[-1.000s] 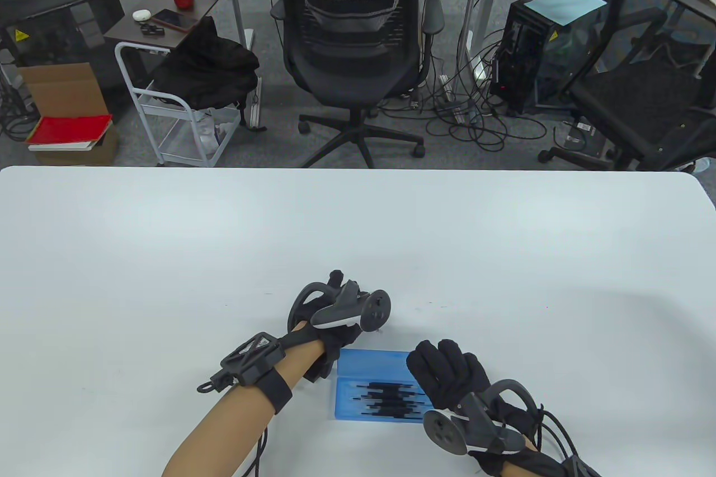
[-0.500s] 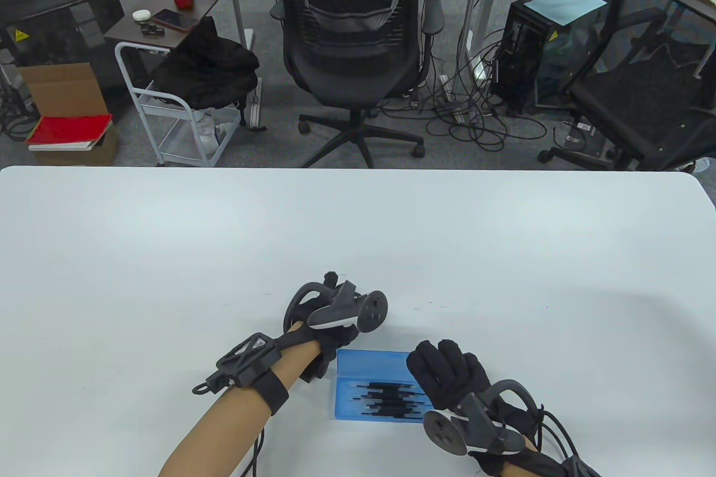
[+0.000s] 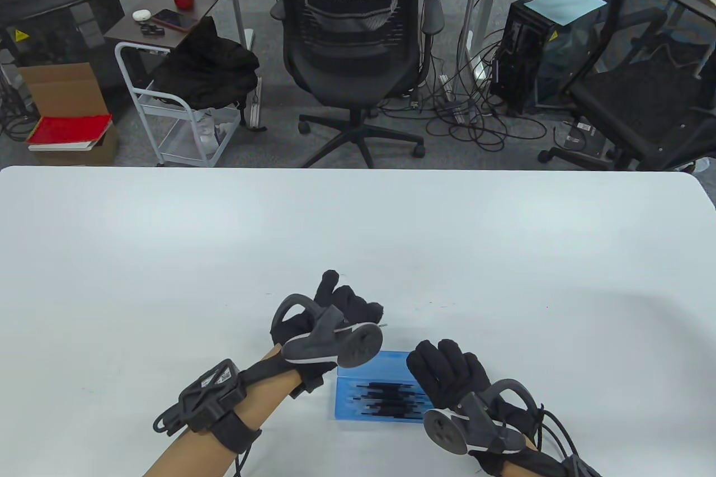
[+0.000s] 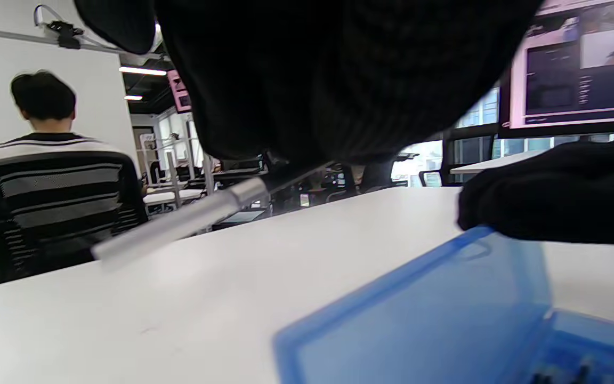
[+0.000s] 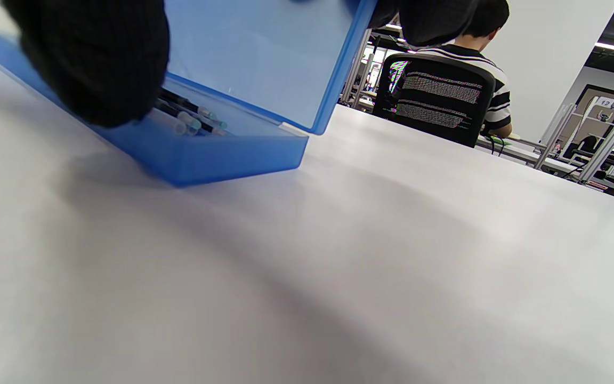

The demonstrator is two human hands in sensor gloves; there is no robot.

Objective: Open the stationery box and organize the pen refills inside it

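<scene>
The blue stationery box lies open near the table's front edge, its lid raised. Several dark pen refills lie inside it, their tips showing in the right wrist view. My left hand hovers just beyond the box's far left corner and pinches one translucent refill, which points out to the left in the left wrist view. My right hand grips the box's right end, thumb on the base and other fingers on the lid.
The white table stretches wide around the box. Beyond its far edge stand a black office chair with a person seated behind it, a white cart and a computer tower.
My left hand has drawn back toward me and to the left, its tracker now over the box's far left corner. The right hand and the box have not moved.
</scene>
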